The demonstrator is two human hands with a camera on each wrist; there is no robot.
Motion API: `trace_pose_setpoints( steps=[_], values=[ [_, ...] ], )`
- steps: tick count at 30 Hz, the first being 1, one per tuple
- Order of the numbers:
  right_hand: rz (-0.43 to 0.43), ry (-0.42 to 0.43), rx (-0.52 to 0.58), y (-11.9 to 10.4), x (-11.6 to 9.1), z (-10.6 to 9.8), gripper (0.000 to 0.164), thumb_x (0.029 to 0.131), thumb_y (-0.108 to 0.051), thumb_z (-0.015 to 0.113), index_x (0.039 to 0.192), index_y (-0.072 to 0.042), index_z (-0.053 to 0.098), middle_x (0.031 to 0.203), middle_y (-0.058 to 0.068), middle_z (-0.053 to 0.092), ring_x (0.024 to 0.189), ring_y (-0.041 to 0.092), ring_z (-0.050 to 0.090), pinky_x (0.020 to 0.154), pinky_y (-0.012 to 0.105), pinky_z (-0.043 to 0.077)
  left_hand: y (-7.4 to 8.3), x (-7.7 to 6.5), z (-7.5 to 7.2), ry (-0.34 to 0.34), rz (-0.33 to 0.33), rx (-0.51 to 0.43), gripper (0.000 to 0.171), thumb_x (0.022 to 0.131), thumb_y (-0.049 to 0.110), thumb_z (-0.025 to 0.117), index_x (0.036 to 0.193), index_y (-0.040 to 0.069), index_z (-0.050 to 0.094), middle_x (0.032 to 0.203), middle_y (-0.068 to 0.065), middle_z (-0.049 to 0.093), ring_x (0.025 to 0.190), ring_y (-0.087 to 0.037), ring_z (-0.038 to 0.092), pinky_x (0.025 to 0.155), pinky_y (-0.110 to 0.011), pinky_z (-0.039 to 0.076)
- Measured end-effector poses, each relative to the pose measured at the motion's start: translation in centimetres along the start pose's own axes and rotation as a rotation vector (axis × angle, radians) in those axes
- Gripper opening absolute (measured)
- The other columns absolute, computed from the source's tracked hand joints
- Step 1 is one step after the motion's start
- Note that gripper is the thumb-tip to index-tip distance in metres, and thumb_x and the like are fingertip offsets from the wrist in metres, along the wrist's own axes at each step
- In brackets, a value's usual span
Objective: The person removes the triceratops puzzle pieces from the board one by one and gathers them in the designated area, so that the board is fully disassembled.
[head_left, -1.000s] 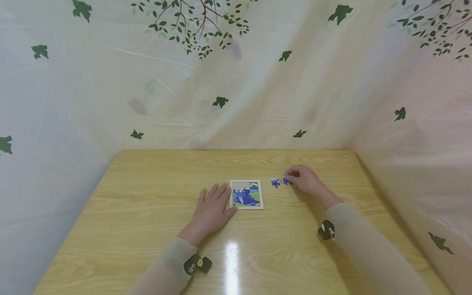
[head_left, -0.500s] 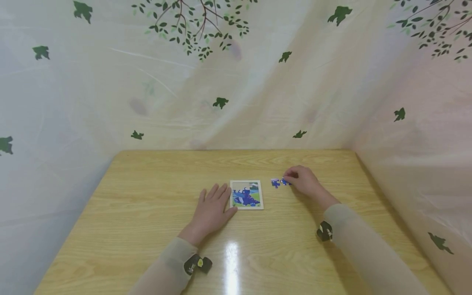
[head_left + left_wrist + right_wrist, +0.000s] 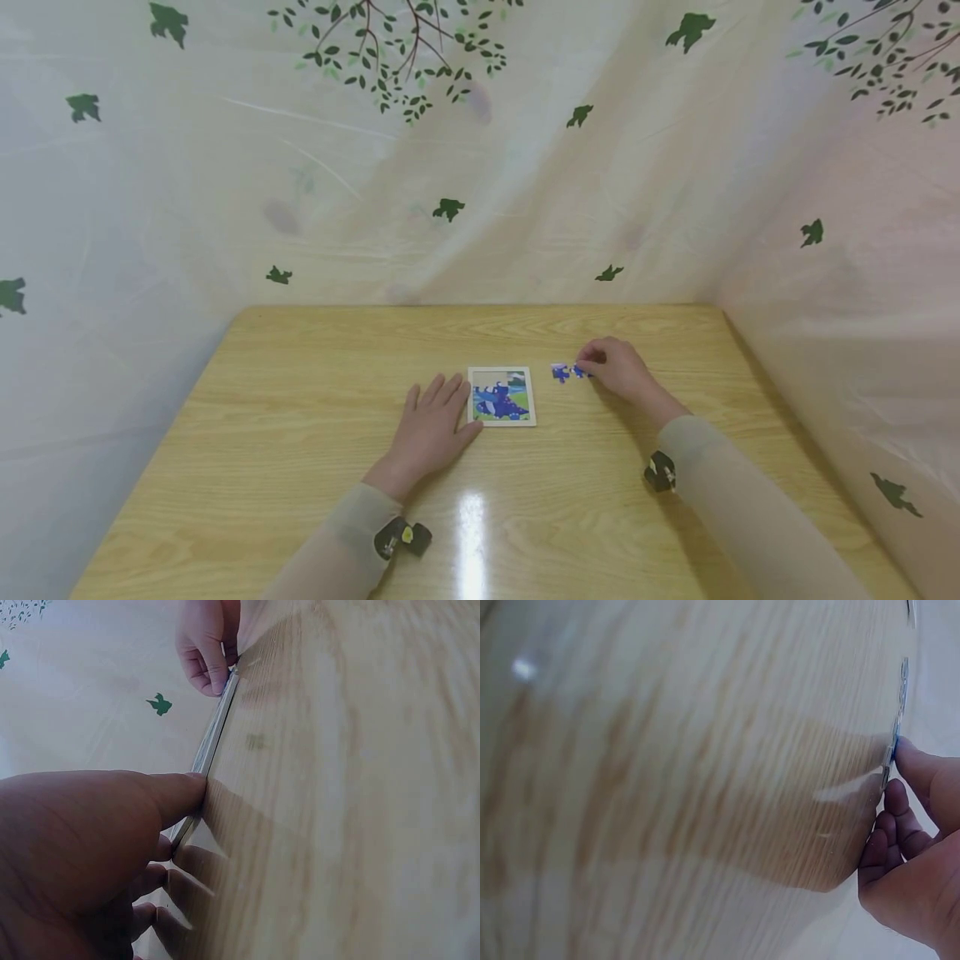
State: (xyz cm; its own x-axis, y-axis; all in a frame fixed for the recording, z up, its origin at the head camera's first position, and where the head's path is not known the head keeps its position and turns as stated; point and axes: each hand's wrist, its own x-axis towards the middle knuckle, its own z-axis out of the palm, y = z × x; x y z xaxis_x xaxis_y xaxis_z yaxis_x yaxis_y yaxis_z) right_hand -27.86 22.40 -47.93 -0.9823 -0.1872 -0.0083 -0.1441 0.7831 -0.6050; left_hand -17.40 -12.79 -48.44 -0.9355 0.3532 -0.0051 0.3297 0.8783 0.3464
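Note:
A square puzzle tray (image 3: 532, 402) with a pale rim lies mid-table, showing a blue dinosaur picture with a bare patch at its upper left. My left hand (image 3: 427, 429) lies flat with fingers spread, thumb and index finger touching the tray's left side; the left wrist view shows the thumb against the tray edge (image 3: 216, 739). To the right of the tray, my right hand (image 3: 618, 368) pinches a blue puzzle piece (image 3: 577, 371) at table level, partly hidden by the fingers. In the right wrist view the thumb lies on this piece (image 3: 895, 745). Another blue piece (image 3: 560, 372) lies just left of it.
The wooden table (image 3: 300, 375) has a glossy surface with a bright reflection near the front. A pale curtain (image 3: 360, 233) printed with leaves hangs behind the table and along its sides. Each wrist carries a small dark camera (image 3: 660, 471).
My right hand has shifted very slightly left over the puzzle piece, covering a bit more of it. The left hand and the tray stay in place.

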Motion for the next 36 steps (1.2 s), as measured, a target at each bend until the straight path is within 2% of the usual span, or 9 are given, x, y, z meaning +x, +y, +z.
trace_pose_setpoints(
  steps=[8,13,16,20,25,31,36],
  values=[
    [0.012,0.001,-0.006,0.0,0.0,0.0,0.013,0.109,-0.017,0.073,0.113,-0.005,0.078,0.115,0.013,0.074,0.116,0.035,0.066,0.109,0.057,0.052,-0.1,0.1,0.1,-0.002,-0.002,0.006,0.074,0.112,0.051,0.059,0.17,0.008,0.043,0.178,-0.014,0.033,0.166,-0.042,0.025,0.133,-0.068,0.01],
    [0.06,-0.008,0.049,0.0,0.0,-0.1,0.024,0.114,-0.025,0.066,0.122,-0.005,0.075,0.124,0.016,0.074,0.125,0.039,0.064,0.113,0.06,0.05,-0.2,0.1,0.2,-0.006,-0.007,0.005,0.075,0.112,0.053,0.058,0.171,0.009,0.042,0.179,-0.013,0.031,0.166,-0.041,0.022,0.133,-0.068,0.008],
    [0.075,0.004,0.082,-0.1,-0.1,-0.3,0.026,0.115,-0.026,0.062,0.124,-0.005,0.075,0.123,0.015,0.074,0.124,0.038,0.064,0.111,0.059,0.05,-0.2,0.1,0.2,-0.002,-0.007,-0.001,0.075,0.112,0.054,0.058,0.171,0.009,0.041,0.179,-0.012,0.031,0.166,-0.041,0.022,0.133,-0.068,0.008],
    [0.036,0.065,0.071,-0.7,-0.1,-0.3,0.024,0.116,-0.022,0.061,0.123,-0.004,0.075,0.121,0.015,0.075,0.117,0.036,0.066,0.105,0.057,0.054,-0.2,0.1,0.3,0.0,-0.005,-0.005,0.075,0.112,0.054,0.058,0.171,0.009,0.041,0.179,-0.012,0.031,0.166,-0.041,0.022,0.133,-0.068,0.008],
    [-0.033,0.113,0.062,-2.4,0.0,0.0,0.02,0.114,-0.017,0.065,0.12,-0.003,0.077,0.122,0.018,0.074,0.119,0.038,0.065,0.105,0.058,0.053,-0.2,0.1,0.3,0.0,-0.006,-0.006,0.076,0.112,0.054,0.057,0.171,0.01,0.041,0.179,-0.012,0.031,0.167,-0.041,0.021,0.133,-0.068,0.007],
    [-0.056,0.088,0.068,-4.5,0.0,1.0,0.014,0.109,-0.016,0.072,0.118,-0.007,0.079,0.12,0.014,0.073,0.12,0.036,0.062,0.106,0.056,0.053,-0.3,0.2,0.3,0.001,-0.007,-0.009,0.075,0.112,0.054,0.057,0.171,0.01,0.041,0.179,-0.012,0.031,0.167,-0.04,0.021,0.133,-0.067,0.006],
    [-0.125,0.058,0.056,-5.9,-0.2,1.8,0.015,0.106,-0.015,0.077,0.119,-0.008,0.081,0.119,0.012,0.074,0.119,0.035,0.063,0.104,0.055,0.055,-0.4,0.2,0.5,0.004,-0.005,-0.004,0.075,0.112,0.054,0.057,0.171,0.01,0.041,0.179,-0.012,0.031,0.167,-0.04,0.022,0.133,-0.068,0.007]
  ],
)
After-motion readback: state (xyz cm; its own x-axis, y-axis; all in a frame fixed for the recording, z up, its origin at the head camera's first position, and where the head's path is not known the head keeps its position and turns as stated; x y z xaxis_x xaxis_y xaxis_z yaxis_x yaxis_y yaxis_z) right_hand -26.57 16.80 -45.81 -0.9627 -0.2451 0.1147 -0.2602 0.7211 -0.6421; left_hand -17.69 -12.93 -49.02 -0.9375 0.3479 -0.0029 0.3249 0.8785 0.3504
